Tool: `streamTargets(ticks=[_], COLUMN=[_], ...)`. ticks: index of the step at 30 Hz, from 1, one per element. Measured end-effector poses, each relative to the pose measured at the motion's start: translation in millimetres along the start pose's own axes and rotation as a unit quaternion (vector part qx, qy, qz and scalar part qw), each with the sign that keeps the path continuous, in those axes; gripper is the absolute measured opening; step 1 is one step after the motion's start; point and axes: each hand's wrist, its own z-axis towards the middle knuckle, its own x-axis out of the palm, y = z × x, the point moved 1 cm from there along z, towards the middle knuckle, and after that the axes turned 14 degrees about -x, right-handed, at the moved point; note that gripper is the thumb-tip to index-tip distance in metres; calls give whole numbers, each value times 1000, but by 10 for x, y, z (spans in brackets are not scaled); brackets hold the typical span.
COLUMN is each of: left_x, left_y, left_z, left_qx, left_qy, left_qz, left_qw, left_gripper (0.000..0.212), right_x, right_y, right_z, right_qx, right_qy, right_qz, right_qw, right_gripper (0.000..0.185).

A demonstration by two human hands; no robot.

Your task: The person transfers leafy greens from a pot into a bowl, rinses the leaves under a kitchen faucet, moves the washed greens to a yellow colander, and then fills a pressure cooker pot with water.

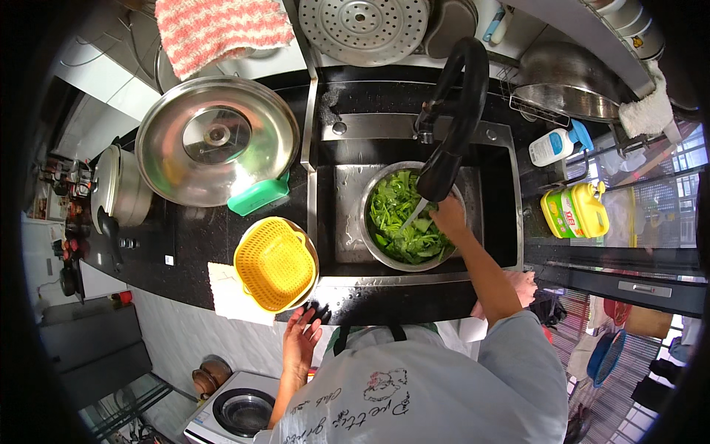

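Observation:
A metal bowl (383, 261) full of leafy greens (407, 236) stands in the sink (346, 222). From the black faucet head (439, 176) a stream of water (414, 215) runs onto the leaves. My right hand (448, 216) reaches over the bowl's right side, its fingers at the greens. The faucet head and leaves partly hide those fingers, so their grip is unclear. Palm up and empty, my left hand (301, 337) is by the counter's front edge, fingers apart. Just above it sits a yellow plastic basket (273, 263) in a light-coloured container.
Left of the sink stand a large steel lid (166, 161), a green plastic holder (259, 195) and a lidded pot (130, 186). A yellow jug (577, 211) and a white spray bottle (554, 147) are at the right. A metal post (310, 122) rises behind the basket.

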Motion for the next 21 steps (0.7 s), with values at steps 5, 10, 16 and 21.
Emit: streamTargets(ticks=[5,10,16,21], left_x=[25,152,156,37], left_y=[107,134,108,138], left_z=[37,6,-35,12], left_qx=[-19,-51,-39,-34], left_qy=[11,-1,24,6], left_qz=[23,56,56,35], left_qw=[999,997,997,999], left_gripper=[41,48,47,41], right_x=[535,1356,563,57], right_y=[-137,24,-382,-20], right_z=[255,240,484,49], right_qx=[25,-37,-40,-176], right_qy=[-125,134,135,-211], right_qz=[117,-66,19,36], right_qw=[985,988,990,961], right_gripper=[51,83,45,14])
